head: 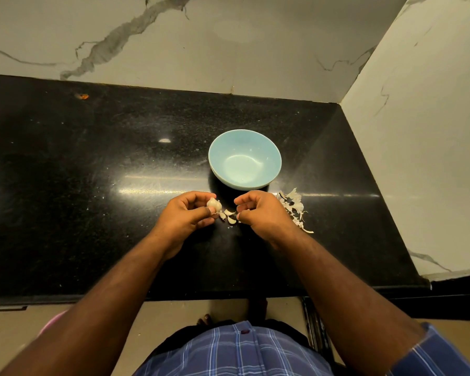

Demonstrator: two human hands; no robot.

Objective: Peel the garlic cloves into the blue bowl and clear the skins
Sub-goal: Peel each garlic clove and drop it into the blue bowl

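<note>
One round pale-blue ceramic bowl (244, 158), just beyond both hands. One partly broken white garlic bulb (213, 204), held in the left hand (186, 215). Three loose off-white garlic cloves (228, 216) counted on the black stone counter, lying between the left hand and the right hand (261, 210); possibly more hidden under the fingers, cannot tell. One heap of papery white garlic skins (295, 207), just right of the right hand, individual flakes too small and tangled to count. Two bare hands in all.
</note>
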